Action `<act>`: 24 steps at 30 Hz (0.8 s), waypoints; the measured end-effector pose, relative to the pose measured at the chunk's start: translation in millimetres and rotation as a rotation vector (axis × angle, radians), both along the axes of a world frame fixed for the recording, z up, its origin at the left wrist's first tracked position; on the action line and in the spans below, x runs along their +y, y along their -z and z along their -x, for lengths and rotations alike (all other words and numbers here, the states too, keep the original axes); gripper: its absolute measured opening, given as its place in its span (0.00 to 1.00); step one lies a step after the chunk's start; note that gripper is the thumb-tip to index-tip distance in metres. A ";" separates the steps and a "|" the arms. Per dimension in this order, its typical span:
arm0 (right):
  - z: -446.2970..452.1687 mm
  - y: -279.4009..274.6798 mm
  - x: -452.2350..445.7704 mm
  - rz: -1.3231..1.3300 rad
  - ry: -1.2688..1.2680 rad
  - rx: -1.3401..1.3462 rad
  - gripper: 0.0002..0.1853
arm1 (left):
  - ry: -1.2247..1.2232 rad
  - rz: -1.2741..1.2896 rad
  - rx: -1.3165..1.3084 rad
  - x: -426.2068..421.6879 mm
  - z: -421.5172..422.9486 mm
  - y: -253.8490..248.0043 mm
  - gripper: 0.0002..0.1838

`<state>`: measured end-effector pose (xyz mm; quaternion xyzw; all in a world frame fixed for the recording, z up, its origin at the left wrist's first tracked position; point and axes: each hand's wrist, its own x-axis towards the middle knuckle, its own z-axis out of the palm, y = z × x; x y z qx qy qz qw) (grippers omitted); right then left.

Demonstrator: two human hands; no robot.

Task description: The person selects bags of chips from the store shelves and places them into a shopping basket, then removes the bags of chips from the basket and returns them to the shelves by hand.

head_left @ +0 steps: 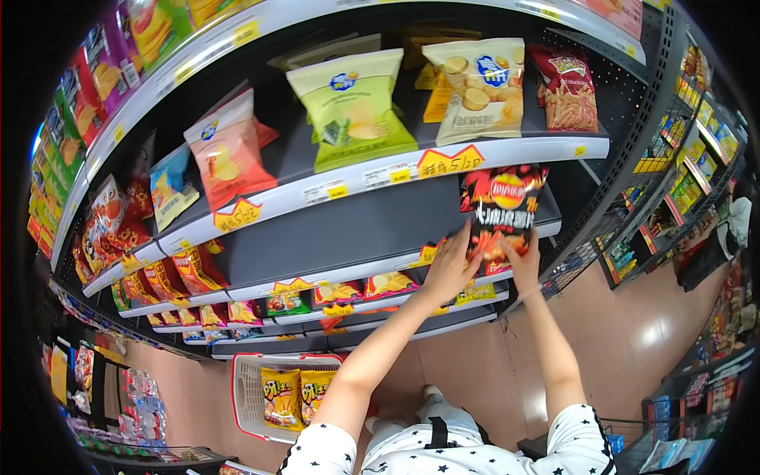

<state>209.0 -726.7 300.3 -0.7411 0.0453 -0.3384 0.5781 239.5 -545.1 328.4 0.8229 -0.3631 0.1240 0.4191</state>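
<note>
A black and red bag of chips (505, 206) stands upright at the right end of a middle shelf, front towards me. My left hand (454, 265) grips its lower left edge, fingers closed against it. On the lower right side, my right hand (522, 267) is closed on the same bag. Another red package shows partly behind its left edge. The bag's underside is hidden, so I cannot tell whether it rests on the shelf (340, 237).
Above hang over the shelf lip a green chip bag (352, 107), a cream chip bag (479, 91) and a red snack bag (571, 91). On the floor sits a white basket (247, 396) with two yellow bags (281, 400). A black perforated upright (633, 158) borders the shelf's right end.
</note>
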 end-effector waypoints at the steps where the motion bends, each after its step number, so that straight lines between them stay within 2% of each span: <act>1: -17.3 -4.9 -11.5 0.047 0.027 -0.053 0.35 | -0.019 -0.017 -0.029 -12.4 -13.3 -4.3 0.34; 3: -48.4 -9.2 -36.2 -0.033 -0.104 -0.049 0.36 | -0.044 -0.037 -0.053 -30.6 -36.7 -1.3 0.35; 5: -69.2 -9.2 -51.0 0.116 -0.041 0.043 0.35 | -0.115 -0.103 -0.167 -40.0 -53.1 6.5 0.36; 7: -82.9 -3.0 -60.1 0.080 -0.081 0.099 0.35 | -0.132 -0.151 -0.095 -44.3 -56.8 12.3 0.35; 10: -90.4 8.7 -65.2 -0.002 -0.146 0.097 0.36 | -0.192 -0.249 -0.219 -39.9 -51.4 12.4 0.35; 13: -104.2 47.5 -81.8 0.032 -0.145 0.050 0.37 | -0.226 -0.112 -0.220 -19.4 -21.2 5.0 0.33; 14: -102.0 52.2 -82.7 0.122 -0.048 0.020 0.38 | -0.222 -0.008 -0.200 -6.7 -5.0 12.1 0.30; 15: -100.2 51.4 -80.7 0.112 -0.023 0.005 0.39 | -0.227 0.092 -0.178 9.8 13.6 23.2 0.28; 17: -88.3 36.3 -71.7 0.308 0.132 -0.043 0.41 | -0.214 0.304 -0.203 56.0 49.5 77.4 0.22; 19: -71.5 18.3 -49.2 0.218 0.101 -0.168 0.36 | -0.452 0.304 -0.243 106.9 92.3 126.5 0.18; 20: -62.4 18.0 -40.9 0.263 0.152 -0.213 0.34 | -0.595 0.264 -0.141 134.2 112.7 146.6 0.18; 21: -45.1 11.1 -20.9 0.374 0.332 -0.144 0.29 | -0.732 0.226 -0.039 162.4 133.4 164.8 0.17; 22: -31.2 25.2 -10.0 0.183 0.261 -0.158 0.24 | -0.944 0.159 0.020 189.4 155.0 181.8 0.17; 23: -21.5 47.9 0.6 0.072 0.340 -0.224 0.19 | -1.150 0.091 0.080 216.3 175.6 197.5 0.18; 24: -2.8 63.0 11.7 0.109 0.401 -0.157 0.18 | -1.269 -0.015 0.080 245.7 194.2 212.5 0.17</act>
